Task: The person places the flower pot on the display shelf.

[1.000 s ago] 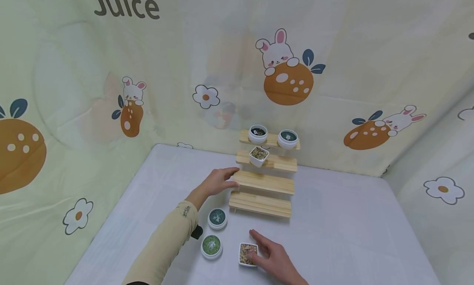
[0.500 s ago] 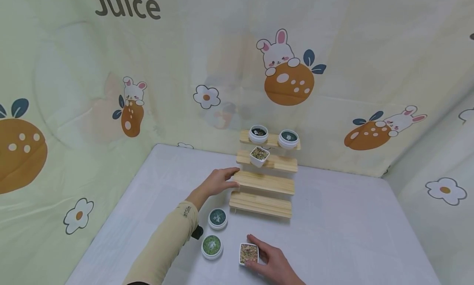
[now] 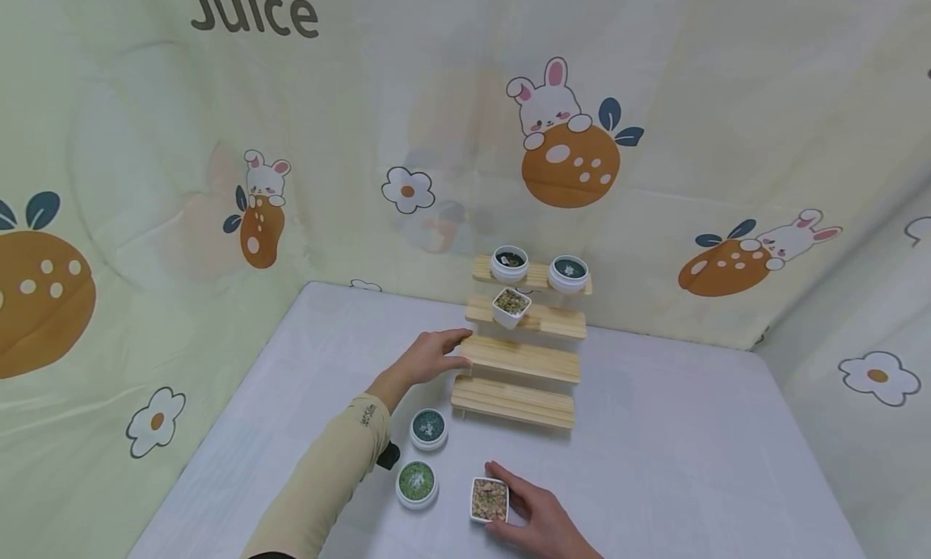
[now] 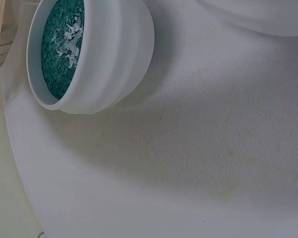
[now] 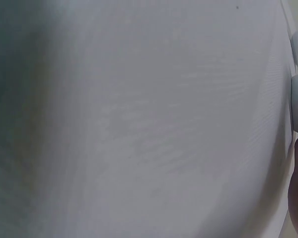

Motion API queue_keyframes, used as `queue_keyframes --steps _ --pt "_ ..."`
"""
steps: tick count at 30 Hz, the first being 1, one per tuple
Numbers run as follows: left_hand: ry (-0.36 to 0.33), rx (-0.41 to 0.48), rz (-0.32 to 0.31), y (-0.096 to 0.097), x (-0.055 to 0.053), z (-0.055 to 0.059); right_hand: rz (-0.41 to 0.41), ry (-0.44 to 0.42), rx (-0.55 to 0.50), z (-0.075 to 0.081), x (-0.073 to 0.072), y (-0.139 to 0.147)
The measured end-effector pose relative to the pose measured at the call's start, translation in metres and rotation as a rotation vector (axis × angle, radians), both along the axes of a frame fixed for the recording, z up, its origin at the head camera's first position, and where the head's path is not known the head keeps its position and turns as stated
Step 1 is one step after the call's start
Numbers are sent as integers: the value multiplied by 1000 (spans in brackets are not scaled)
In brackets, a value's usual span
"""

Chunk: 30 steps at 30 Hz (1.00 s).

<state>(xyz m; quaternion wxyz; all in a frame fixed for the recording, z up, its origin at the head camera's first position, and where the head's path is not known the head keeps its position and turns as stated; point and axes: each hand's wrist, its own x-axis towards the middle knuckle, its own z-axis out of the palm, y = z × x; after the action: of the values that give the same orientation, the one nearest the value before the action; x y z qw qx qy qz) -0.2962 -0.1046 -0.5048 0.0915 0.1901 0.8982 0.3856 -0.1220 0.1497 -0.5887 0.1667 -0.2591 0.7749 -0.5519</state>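
A white square pot [image 3: 490, 500] filled with tan and brown grit sits on the table. My right hand [image 3: 541, 514] holds it from the right, forefinger at the far side and thumb at the near side. At the left end of a tiered wooden shelf [image 3: 520, 358], my left hand [image 3: 425, 357] grips the second-lowest board between thumb and fingers. A round white pot with dark green filling [image 3: 429, 426] and one with lighter green filling [image 3: 417, 481] stand below my left forearm. In the left wrist view, a round pot with green filling [image 4: 104, 54] appears close up.
On the top board stand two round white pots, one dark-filled [image 3: 509, 262] and one green-filled [image 3: 568, 274]. A second square pot [image 3: 511, 307] is on the board below, at its left part. A printed cloth [image 3: 451, 98] hangs behind the table.
My right thumb and forefinger have moved in around the square pot, the thumb going from above its filling to its near side. The left hand has stayed on the shelf.
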Motion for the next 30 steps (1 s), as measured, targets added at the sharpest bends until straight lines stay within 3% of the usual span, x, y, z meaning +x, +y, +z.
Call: queue_keyframes --steps 4,19,27,30 --pt "0 1 -6 0 -1 0 9 29 -1 -3 -1 2" --pt "-22 -9 8 0 0 1 19 -6 -22 1 -3 1" --pt "-11 -16 7 0 -2 -2 -53 125 36 8 -6 -1" --pt "-10 -17 7 1 -3 -3 -76 132 21 12 -8 -2"
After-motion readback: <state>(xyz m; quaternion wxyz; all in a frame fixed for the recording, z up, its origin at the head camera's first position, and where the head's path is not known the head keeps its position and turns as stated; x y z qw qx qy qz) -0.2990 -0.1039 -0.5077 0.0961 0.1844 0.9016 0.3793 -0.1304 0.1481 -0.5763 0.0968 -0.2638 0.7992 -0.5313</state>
